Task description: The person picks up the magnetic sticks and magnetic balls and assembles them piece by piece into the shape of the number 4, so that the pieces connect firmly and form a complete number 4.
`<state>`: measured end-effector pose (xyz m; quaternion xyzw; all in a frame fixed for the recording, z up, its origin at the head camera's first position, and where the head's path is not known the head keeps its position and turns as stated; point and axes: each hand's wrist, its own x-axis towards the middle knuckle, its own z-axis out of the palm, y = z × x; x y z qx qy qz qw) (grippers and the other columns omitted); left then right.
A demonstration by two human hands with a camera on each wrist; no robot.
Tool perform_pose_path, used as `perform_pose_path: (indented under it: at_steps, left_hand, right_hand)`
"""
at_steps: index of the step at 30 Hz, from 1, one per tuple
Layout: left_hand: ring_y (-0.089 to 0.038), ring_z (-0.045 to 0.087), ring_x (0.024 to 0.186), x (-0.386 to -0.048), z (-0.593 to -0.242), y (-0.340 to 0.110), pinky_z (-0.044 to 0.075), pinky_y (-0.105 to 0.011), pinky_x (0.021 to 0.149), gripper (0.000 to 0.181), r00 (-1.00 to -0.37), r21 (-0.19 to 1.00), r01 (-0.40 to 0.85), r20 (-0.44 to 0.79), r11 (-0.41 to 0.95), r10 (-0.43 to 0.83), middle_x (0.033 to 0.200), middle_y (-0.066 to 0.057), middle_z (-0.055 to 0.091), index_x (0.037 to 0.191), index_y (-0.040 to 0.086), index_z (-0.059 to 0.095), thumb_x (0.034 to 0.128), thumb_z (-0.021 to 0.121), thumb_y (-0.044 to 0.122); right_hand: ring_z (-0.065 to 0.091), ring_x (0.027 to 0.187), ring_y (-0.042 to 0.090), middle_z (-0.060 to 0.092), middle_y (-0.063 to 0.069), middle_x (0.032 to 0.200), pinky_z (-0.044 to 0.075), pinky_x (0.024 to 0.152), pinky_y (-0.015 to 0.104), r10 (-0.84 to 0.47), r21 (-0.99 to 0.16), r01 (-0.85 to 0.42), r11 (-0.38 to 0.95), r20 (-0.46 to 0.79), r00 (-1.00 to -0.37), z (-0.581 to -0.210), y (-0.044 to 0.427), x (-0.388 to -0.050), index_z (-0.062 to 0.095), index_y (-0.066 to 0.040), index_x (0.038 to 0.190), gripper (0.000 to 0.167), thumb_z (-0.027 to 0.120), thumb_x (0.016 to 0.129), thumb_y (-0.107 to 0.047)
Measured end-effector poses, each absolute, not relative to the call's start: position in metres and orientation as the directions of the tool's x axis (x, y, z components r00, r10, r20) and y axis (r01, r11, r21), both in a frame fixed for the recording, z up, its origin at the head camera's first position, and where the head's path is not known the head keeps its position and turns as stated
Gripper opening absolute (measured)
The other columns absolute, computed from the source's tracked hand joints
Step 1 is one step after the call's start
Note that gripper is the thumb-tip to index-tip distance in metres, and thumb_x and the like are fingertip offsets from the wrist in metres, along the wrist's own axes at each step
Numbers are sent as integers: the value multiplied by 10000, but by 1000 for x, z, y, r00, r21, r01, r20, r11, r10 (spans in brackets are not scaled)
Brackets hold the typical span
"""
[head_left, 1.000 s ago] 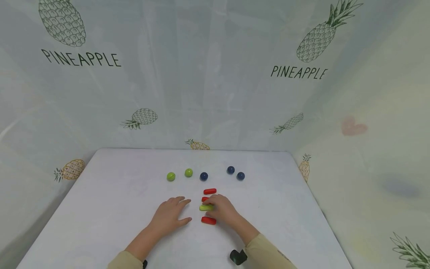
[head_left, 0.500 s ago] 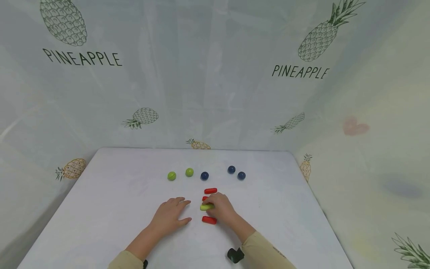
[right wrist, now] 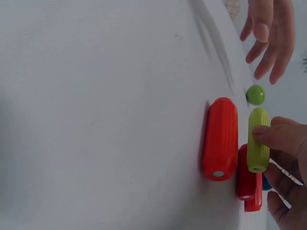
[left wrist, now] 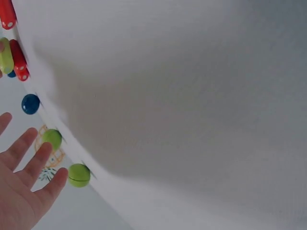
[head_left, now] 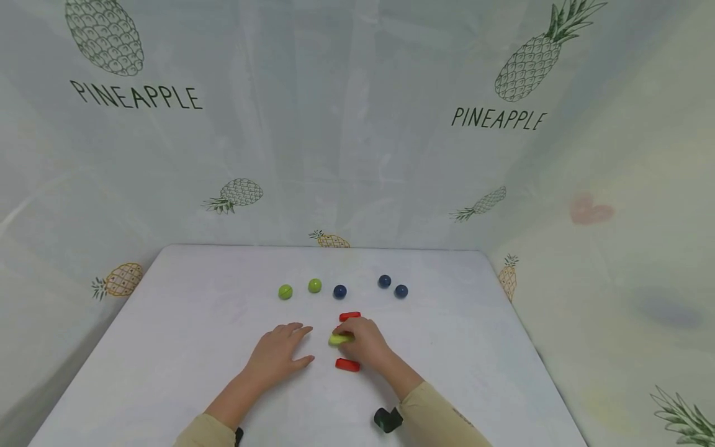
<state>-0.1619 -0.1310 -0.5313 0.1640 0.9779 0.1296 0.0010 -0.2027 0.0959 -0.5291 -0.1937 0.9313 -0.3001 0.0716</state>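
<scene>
My right hand [head_left: 365, 340] pinches a yellow-green magnetic rod [right wrist: 257, 155] between thumb and fingers. Ridges run along the rod, and a metal disc shows in its end. It is held among three red rods: a near one [head_left: 348, 365], a far one [head_left: 349, 316] and a middle one [right wrist: 244, 184] mostly covered by the hand in the head view. To the left, my left hand [head_left: 279, 352] is held over the table with fingers spread and relaxed. Nothing is in it, and a gap separates it from the rods.
Beyond the hands lie two green balls [head_left: 285, 292] and three dark blue balls, one [head_left: 339, 292] beside the greens and two [head_left: 401, 292] farther right. A dark object [head_left: 388, 420] sits against the right sleeve. Pineapple-printed cloth [head_left: 357, 155] rises behind the white table [head_left: 184, 298].
The right hand has shifted the yellow-green rod slightly left and away from the near red rod. The left hand has drawn a little to the left.
</scene>
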Motion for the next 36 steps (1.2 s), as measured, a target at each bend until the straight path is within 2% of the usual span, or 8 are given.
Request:
perform_pose_path:
  at_steps: [9, 14, 19, 27, 36]
  left_hand:
    - [-321, 495, 1226, -166, -522, -138, 424, -526, 968, 637, -952, 260, 305, 57, 916, 300, 1331, -112, 552, 1352, 141, 561, 836, 728, 474]
    - [-325, 498, 1223, -170, -518, -145, 429, -525, 964, 642, -957, 253, 290, 58, 923, 285, 1333, -120, 547, 1361, 136, 550, 841, 728, 467]
    - [-334, 505, 1213, -176, -518, -155, 435, -524, 955, 637, -958, 269, 287, 95, 919, 272, 1327, -127, 547, 1367, 117, 542, 851, 724, 444]
    - [-361, 517, 1198, -183, -516, -169, 429, -548, 939, 599, -961, 365, 272, 154, 890, 230, 1320, -144, 557, 1351, 76, 553, 862, 729, 375]
    - [-392, 497, 1211, -202, -524, -180, 414, -546, 960, 600, -978, 441, 206, 127, 874, 167, 1324, -177, 543, 1379, 59, 516, 892, 705, 353]
  right_hand:
    - [552, 868, 76, 626, -145, 949, 497, 799, 246, -416, -665, -300, 684, -18, -909, -526, 86, -212, 741, -220, 1075, 268, 775, 838, -102]
    - [525, 833, 87, 611, -153, 938, 480, 746, 234, -404, -711, -261, 654, -36, -914, -524, 78, -218, 736, -241, 1072, 267, 772, 842, -112]
    - [516, 799, 94, 630, -128, 944, 463, 695, 232, -399, -739, -249, 626, -29, -916, -521, 68, -223, 739, -217, 1067, 276, 780, 825, -91]
    - [513, 793, 102, 654, -116, 955, 461, 681, 226, -385, -766, -212, 607, -51, -921, -521, 53, -233, 739, -207, 1072, 280, 792, 817, -103]
    - [518, 815, 103, 662, -108, 934, 457, 697, 238, -368, -801, -174, 573, -62, -928, -529, 37, -244, 743, -195, 1054, 259, 792, 815, -107]
